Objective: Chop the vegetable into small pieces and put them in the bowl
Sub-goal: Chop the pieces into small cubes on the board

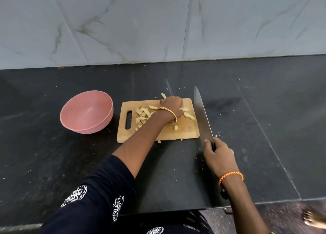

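A dark stone surface (70, 163) fills the middle and lower frame, speckled with pale crumbs and crossed by thin seams on the right. Behind it, across the top of the frame, stands a wall (141, 22) of pale marble-look tiles with grey-green veins. At the lower right the surface ends and a blurred speckled floor (282, 214) shows.

A wooden board (187, 129) lies at centre, its handle slot to the left. Pale vegetable pieces (142, 114) are heaped on its left half, with longer strips (189, 116) near its right edge; one piece lies on the surface beyond the board's far edge and another just off its near edge. A pink bowl (86, 112) stands left of the board, just beside it, with nothing visible inside.

The left hand (172, 105), a gold bangle at the wrist, rests on the board's far part with fingers curled down over pieces; whether it grips any, I cannot tell. The right hand (217, 154) grips the handle of a knife (202, 115), its blade pointing away along the board's right edge.
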A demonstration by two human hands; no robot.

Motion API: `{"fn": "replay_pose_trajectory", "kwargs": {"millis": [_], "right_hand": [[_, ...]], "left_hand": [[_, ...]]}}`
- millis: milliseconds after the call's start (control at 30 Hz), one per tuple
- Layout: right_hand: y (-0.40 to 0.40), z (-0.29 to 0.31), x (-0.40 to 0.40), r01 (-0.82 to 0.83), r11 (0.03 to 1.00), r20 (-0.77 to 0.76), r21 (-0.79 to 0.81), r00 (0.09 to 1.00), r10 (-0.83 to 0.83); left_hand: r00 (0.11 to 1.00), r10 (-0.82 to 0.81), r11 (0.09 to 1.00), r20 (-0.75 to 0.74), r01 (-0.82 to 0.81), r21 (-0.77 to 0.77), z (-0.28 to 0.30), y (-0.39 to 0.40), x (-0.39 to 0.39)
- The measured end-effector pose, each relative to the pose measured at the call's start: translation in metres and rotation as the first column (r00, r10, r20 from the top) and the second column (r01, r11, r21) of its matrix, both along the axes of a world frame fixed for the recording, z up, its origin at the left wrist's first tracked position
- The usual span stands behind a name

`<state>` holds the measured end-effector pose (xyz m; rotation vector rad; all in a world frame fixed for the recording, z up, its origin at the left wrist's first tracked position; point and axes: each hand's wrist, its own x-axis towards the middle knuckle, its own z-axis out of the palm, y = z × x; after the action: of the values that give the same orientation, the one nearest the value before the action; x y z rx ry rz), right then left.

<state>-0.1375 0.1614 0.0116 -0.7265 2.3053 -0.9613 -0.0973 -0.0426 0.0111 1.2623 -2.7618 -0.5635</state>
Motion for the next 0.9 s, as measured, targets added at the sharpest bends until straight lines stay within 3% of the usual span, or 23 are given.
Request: {"fn": "replay_pose_trajectory", "kwargs": {"millis": [133,267,400,667,900], "right_hand": [[0.005,0.0,-0.002,0.019,0.999,0.004,-0.026,1.0,-0.019],[0.007,0.001,-0.004,0.022,0.999,-0.018,-0.032,1.0,-0.022],[0.007,0.0,-0.005,0.017,1.0,-0.015,-0.025,1.0,-0.017],[0.002,0.005,0.004,-0.039,0.999,-0.004,-0.006,0.999,0.039],[-0.005,0.001,0.011,-0.062,0.996,-0.01,0.058,0.998,0.063]], "left_hand": [[0.973,-0.1,0.99,-0.207,0.118,0.078,0.004,0.002,0.004],[0.948,-0.317,0.949,-0.016,0.316,-0.009,-0.001,0.007,0.002],[0.924,-0.381,0.925,-0.02,0.381,-0.01,-0.005,0.008,0.006],[0.952,-0.287,0.958,-0.104,0.287,-0.016,-0.006,0.009,0.021],[0.975,-0.159,0.981,-0.153,0.139,-0.134,-0.015,0.008,0.051]]}}
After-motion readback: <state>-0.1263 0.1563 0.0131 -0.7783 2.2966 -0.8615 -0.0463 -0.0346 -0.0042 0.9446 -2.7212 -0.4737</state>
